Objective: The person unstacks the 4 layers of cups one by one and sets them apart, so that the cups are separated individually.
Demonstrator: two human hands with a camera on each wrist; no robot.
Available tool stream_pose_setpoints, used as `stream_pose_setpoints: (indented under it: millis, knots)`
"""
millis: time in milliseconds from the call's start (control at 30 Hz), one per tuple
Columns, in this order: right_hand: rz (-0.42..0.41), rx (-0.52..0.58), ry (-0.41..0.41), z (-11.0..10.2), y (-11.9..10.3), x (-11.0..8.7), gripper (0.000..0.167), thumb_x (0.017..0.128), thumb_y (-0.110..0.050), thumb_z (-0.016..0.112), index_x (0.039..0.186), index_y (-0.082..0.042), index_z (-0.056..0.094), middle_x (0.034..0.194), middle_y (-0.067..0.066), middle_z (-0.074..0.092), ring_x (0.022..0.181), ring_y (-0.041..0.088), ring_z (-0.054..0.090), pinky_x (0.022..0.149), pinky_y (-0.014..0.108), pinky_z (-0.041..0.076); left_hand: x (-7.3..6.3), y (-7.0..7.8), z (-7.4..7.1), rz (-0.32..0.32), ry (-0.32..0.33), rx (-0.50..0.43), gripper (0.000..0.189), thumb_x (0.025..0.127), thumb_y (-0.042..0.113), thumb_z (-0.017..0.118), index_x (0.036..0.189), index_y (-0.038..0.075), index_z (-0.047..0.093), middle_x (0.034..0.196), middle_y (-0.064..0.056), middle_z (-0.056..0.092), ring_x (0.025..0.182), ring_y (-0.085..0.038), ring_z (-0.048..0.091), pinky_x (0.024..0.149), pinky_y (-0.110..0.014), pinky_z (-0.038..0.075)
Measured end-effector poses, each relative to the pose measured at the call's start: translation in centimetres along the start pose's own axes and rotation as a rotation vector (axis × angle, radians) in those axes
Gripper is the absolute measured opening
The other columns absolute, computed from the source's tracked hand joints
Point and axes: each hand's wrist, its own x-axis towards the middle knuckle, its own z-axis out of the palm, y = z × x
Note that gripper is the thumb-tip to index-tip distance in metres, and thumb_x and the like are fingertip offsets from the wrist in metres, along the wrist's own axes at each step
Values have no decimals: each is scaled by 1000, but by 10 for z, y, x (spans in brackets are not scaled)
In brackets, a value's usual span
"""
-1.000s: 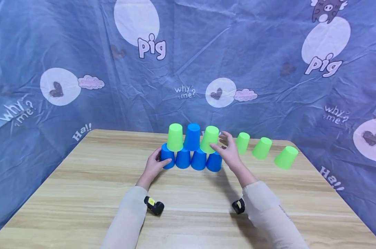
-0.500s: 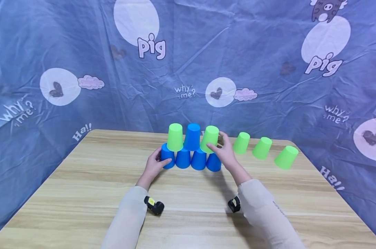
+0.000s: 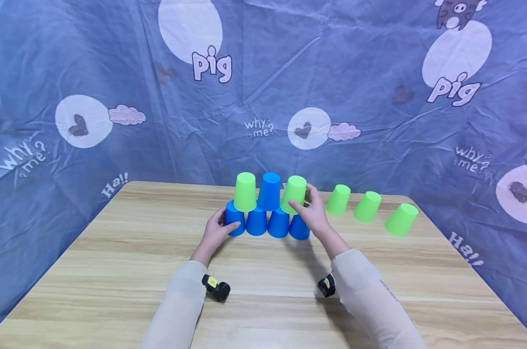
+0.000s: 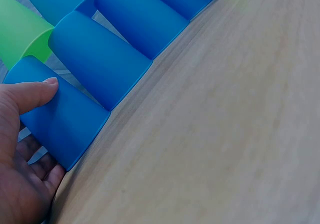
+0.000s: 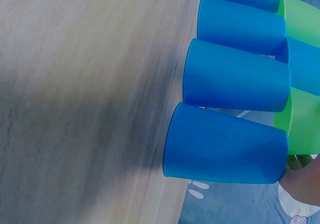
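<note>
Upside-down plastic cups form a two-tier stack in the head view. Its bottom row is several blue cups side by side. On them stand a left green cup, a middle blue cup and a right green cup. My left hand holds the leftmost bottom blue cup, thumb across its front and fingers behind. With thumb in front and fingers round the far side, my right hand grips the right green cup, which sits over the gap beside the rightmost bottom blue cup.
Three more upside-down green cups stand apart on the right: a near one, a middle one and a far-right one. The wooden table ends at the back against a blue printed cloth.
My right hand has moved left and closed in on the right green cup, its fingers coming against the side. The left hand and the stack have stayed put.
</note>
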Motion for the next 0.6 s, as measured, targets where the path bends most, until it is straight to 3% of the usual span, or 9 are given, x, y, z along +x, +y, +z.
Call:
stream_pose_setpoints:
  millis: [267, 600]
  knots:
    - [-14, 24, 15, -1, -2, -1, 58, 80, -14, 62, 128, -6, 29, 120, 15, 42, 111, 29, 39, 91, 43, 34, -3, 0, 1, 66, 25, -2, 61, 77, 24, 66, 129, 9, 38, 128, -16, 39, 117, -32, 33, 94, -47, 27]
    - [-46, 84, 45, -12, -5, -7, 59, 81, -14, 61, 129, -4, 28, 121, 15, 40, 111, 29, 39, 92, 41, 32, -1, 2, 0, 0, -5, 5, 60, 78, 15, 64, 131, 8, 35, 131, -15, 35, 120, -29, 31, 96, -44, 26]
